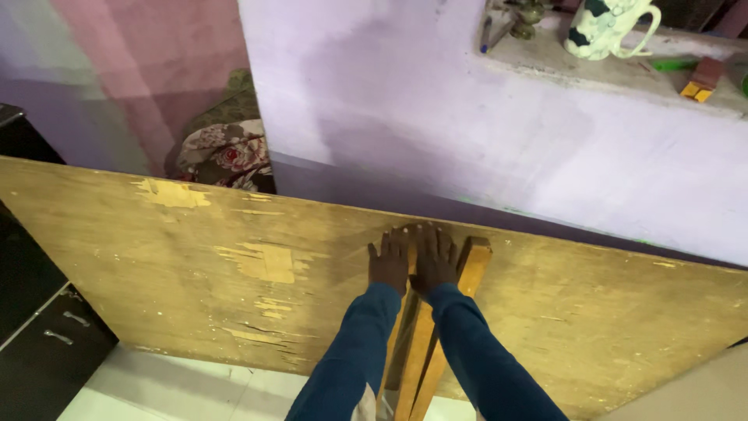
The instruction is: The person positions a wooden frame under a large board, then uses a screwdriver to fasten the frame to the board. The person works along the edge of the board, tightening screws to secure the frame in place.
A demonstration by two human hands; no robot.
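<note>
While both hands lay flat on the board (234, 265), fingers stretched out and close together, the left hand (389, 263) and right hand (435, 260) sat side by side, almost touching, near its upper edge. Neither gripped anything. The board, worn plywood with chipped patches, leaned towards the lilac wall (405, 101). A wooden batten (421, 343) ran under the right hand. A spotted mug (604, 27) stood on the ledge (623, 74) above.
</note>
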